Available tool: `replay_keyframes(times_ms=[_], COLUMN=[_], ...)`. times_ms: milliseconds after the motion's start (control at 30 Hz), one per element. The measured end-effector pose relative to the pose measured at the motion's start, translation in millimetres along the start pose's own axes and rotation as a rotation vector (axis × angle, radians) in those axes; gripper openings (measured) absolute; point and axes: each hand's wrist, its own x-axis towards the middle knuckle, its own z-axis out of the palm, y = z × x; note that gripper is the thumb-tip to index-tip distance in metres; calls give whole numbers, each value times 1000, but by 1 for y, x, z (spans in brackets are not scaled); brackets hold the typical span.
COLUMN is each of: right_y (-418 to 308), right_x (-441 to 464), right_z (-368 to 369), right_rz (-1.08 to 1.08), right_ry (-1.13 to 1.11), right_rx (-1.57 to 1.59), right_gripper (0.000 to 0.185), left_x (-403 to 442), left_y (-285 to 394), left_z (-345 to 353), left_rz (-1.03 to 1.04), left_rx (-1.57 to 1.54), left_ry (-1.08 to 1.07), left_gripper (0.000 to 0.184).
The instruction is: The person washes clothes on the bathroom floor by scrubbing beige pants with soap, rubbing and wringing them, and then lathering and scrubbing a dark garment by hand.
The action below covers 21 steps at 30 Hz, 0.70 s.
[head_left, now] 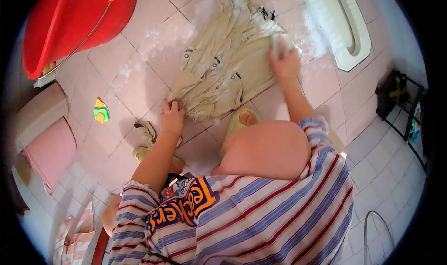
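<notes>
A wet khaki garment with buttons and dark tabs lies spread and wrinkled on the pink tiles, with white suds on it. At its lower left corner my left hand presses down, fingers bent over the bunched cloth and holding it. My right hand is on the garment's right side, closed around a small pale object that looks like a scrub brush. Motion blur and the fingers hide most of that object.
Upper left stands a red bucket with a wire handle. A white squat toilet is set in the floor at upper right. Soap foam lies beside it. A green and yellow toy-like item and a black rack flank me.
</notes>
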Motion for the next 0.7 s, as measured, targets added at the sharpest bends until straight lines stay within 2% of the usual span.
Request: replay_keyframes(times_ms=[33, 100, 133, 200, 267, 300, 367, 467, 533, 600, 667, 700], right_y=[-25, -67, -79, -90, -35, -17, 32, 28, -18, -62, -100, -92], right_x=[-18, -76, -92, -94, -61, -38, -11, -3, -15, -61, -112, -106], right_z=[0, 20, 15, 6, 18, 3, -1, 0, -10, 5, 9, 13], right_rz=[-49, -402, -398, -896, -432, -241, -114, -97, 115, -295, -673, -670], right_ry=[-58, -304, -321, -272, -491, -352, -22, 97, -153, -229, -464, -460], right_rx=[15, 278, 284, 376, 126, 45, -37, -60, 24, 343, 343, 344], right_gripper=[51, 52, 52, 51, 51, 51, 52, 51, 52, 53, 55, 55], left_x=[2, -2, -9, 0, 2, -1, 2, 2, 2, 2, -2, 4], left_y=[0, -2, -1, 3, 1, 1, -2, -2, 1, -1, 0, 0], left_z=[0, 4, 3, -8, -6, -4, 2, 1, 1, -1, 0, -2], left_rz=[-5, 44, 40, 6, 9, 12, 34, 38, 27, 37, 26, 26], left_rx=[-9, -14, -15, -19, 0, 8, 36, 47, 25, 9, 7, 15], left_ry=[3, 116, 99, 42, 22, 15, 53, 79, 64, 26, 6, 18], left_gripper=[18, 16, 16, 16, 16, 17, 16, 16, 17, 16, 17, 19])
